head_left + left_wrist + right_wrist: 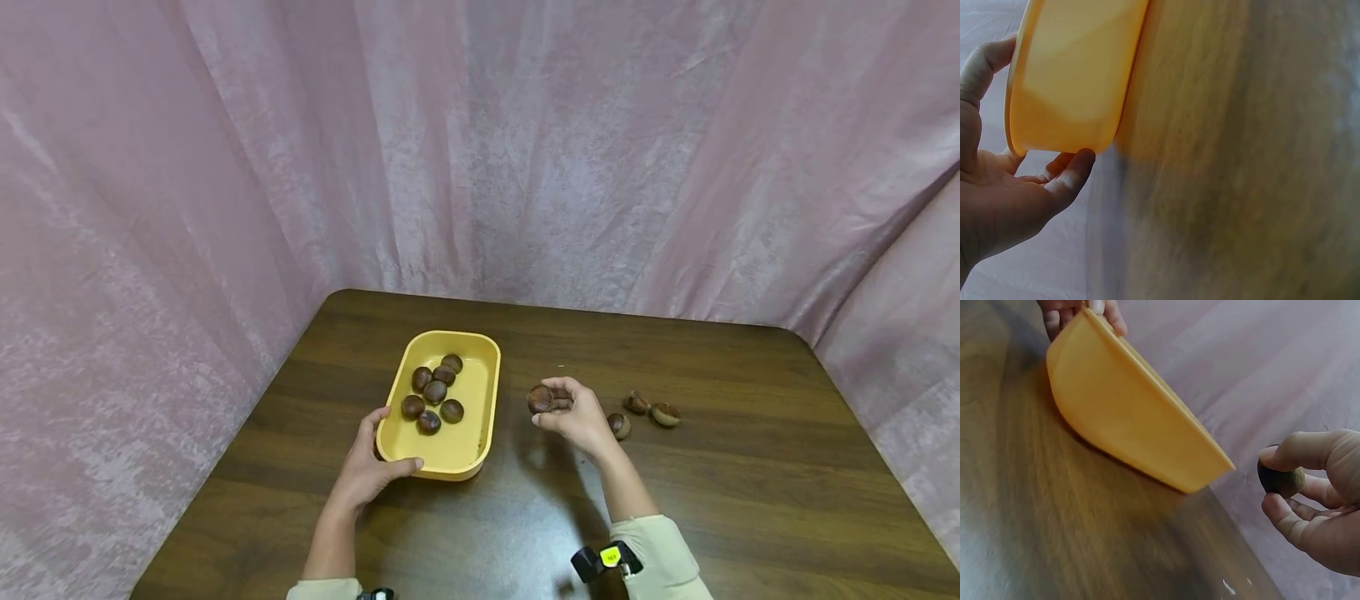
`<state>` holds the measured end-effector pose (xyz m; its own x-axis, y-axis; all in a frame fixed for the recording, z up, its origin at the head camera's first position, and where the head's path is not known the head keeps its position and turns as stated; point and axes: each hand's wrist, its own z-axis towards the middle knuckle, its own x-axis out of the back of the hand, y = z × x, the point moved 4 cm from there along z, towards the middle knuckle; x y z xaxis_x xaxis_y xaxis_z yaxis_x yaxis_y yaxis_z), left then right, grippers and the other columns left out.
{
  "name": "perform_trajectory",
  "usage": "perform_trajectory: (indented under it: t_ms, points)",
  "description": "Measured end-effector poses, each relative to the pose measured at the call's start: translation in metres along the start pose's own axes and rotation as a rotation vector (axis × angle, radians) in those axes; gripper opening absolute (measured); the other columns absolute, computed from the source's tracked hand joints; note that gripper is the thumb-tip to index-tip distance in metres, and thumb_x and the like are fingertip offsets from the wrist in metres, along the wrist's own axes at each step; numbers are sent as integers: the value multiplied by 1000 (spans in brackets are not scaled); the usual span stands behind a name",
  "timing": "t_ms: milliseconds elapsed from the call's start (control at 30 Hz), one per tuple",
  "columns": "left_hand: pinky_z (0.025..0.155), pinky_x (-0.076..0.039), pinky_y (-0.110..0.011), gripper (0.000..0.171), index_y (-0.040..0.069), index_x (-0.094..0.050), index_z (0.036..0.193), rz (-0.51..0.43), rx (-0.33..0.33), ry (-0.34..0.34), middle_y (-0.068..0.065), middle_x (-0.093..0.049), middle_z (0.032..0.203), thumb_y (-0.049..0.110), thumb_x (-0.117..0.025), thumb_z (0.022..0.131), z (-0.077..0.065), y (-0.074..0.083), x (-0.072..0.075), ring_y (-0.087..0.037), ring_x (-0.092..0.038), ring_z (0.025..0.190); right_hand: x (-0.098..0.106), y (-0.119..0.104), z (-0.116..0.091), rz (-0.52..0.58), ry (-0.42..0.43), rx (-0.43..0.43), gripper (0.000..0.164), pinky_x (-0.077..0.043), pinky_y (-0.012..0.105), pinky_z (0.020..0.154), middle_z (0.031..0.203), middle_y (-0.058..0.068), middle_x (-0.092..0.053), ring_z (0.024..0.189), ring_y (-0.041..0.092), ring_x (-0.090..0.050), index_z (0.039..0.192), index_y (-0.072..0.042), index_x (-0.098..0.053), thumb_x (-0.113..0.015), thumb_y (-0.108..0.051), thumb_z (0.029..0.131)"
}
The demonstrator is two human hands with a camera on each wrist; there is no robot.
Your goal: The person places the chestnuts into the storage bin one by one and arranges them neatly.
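Observation:
A yellow plastic tub [474,392] stands on the left part of the table with several brown chestnuts [435,392] lying inside. My left hand [367,467] grips its near left corner, thumb at the near rim and fingers along the left side; the left wrist view shows the hand [1016,194] against the tub wall [1079,94]. To the right of the tub, my right hand [579,417] pinches one chestnut [540,399] between thumb and fingers, above the table. In the right wrist view that chestnut [1280,480] is held just beyond the tub's end.
Right of my right hand, three more chestnuts lie on the wooden table [750,467]: one [618,426] beside the wrist, one [637,402] farther back and a paler one [665,414]. Pink curtains [525,167] hang behind and along both sides. Small pale flecks [1229,587] dot the tabletop.

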<state>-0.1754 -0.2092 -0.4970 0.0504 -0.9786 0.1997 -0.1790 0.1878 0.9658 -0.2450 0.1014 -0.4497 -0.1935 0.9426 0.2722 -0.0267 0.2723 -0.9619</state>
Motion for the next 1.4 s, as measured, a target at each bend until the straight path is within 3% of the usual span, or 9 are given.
perform_trajectory:
  t_ms: [267, 733, 933, 1167, 1400]
  points:
    - [96, -33, -42, 97, 15, -24, 141, 12, 4, 0, -21, -33, 141, 14, -85, 66, -3, 3, 0, -31, -40, 122, -15, -18, 24, -102, -26, 35, 52, -48, 35, 73, 103, 13, -59, 91, 27, -57, 118, 2, -56, -77, -1, 71]
    - [93, -36, -40, 96, 15, -25, 140, -5, 2, 7, -21, -37, 138, 10, -85, 65, -3, 1, -2, -31, -45, 117, -42, -38, 60, -75, -124, -17, 51, -48, 34, 73, 97, 13, -59, 86, 24, -57, 114, 1, -58, -78, 6, 67]
    - [95, -35, -41, 97, 14, -24, 140, -20, -1, 5, -20, -34, 140, 9, -85, 65, -2, 0, 0, -31, -42, 119, -54, -42, 73, -95, -199, -64, 51, -48, 41, 74, 92, 17, -54, 78, 23, -53, 113, 1, -58, -78, 7, 67]
    - [94, -36, -42, 98, 13, -24, 140, -17, -5, 1, -21, -33, 140, 10, -85, 65, -3, 2, 3, -32, -43, 119, -69, -43, 86, -196, -233, -188, 49, -49, 34, 68, 111, 18, -54, 80, 22, -55, 109, -4, -61, -78, 7, 65]
    - [95, -35, -44, 99, 12, -22, 140, -27, -2, -2, -21, -32, 141, 9, -86, 64, -4, 1, 5, -33, -43, 119, -85, -51, 94, -301, -266, -182, 48, -45, 30, 66, 129, 17, -46, 91, 25, -51, 108, -7, -63, -80, 3, 65]
